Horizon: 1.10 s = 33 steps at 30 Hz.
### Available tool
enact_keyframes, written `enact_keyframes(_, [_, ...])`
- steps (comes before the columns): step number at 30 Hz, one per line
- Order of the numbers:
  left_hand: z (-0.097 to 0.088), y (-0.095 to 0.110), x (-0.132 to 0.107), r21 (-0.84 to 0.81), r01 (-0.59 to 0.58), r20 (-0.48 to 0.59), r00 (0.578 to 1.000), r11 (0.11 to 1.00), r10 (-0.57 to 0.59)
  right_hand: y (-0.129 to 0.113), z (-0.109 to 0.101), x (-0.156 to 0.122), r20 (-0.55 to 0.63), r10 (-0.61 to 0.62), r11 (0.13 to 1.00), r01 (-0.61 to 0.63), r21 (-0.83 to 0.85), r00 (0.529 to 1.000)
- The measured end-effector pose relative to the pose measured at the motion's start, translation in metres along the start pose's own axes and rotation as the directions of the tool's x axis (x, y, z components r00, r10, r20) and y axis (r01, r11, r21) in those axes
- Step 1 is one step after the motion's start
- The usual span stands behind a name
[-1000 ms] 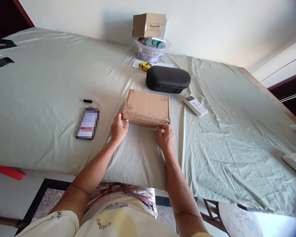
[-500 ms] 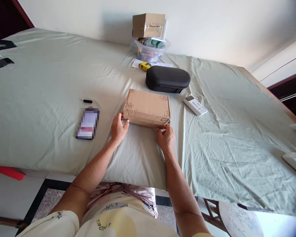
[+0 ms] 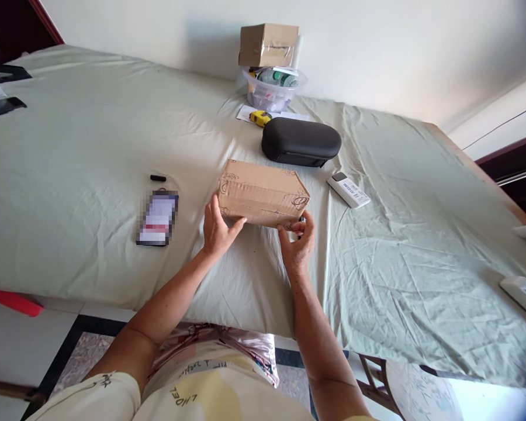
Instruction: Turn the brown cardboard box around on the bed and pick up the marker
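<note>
Head: held box, underside hidden

The near cardboard box is dull, papery board with fine ridges running across it. The far cardboard box is dull board too, with shiny clear tape on it. The tablecloth is thin, dull cloth, full of wrinkles. The zip case looks smooth and matt. The tub is shiny see-through plastic. The trousers are silky, shiny cloth; the shirt is dull cloth.
</note>
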<state>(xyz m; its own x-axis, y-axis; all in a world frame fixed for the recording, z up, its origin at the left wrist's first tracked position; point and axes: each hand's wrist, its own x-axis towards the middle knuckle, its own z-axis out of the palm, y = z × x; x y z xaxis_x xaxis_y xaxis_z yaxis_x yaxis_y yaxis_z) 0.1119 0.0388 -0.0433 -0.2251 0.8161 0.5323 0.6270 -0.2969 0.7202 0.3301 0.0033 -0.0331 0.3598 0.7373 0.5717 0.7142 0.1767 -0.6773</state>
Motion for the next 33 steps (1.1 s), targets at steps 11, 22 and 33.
enact_keyframes(11, [0.000, 0.018, -0.012, 0.097, -0.059, 0.003, 0.998, 0.994, 0.059, -0.018, 0.005, -0.006, -0.024, 0.002, 0.966, -0.008, -0.258, 1.000])
enact_keyframes(22, [-0.001, 0.021, -0.012, 0.118, -0.007, 0.016, 1.000, 0.993, 0.005, -0.016, 0.011, -0.007, -0.003, 0.014, 0.964, -0.014, -0.266, 1.000])
enact_keyframes(33, [-0.010, 0.012, 0.006, 0.017, 0.086, -0.002, 0.996, 0.996, -0.086, -0.001, 0.000, 0.001, -0.045, -0.016, 0.991, 0.022, 0.132, 0.999])
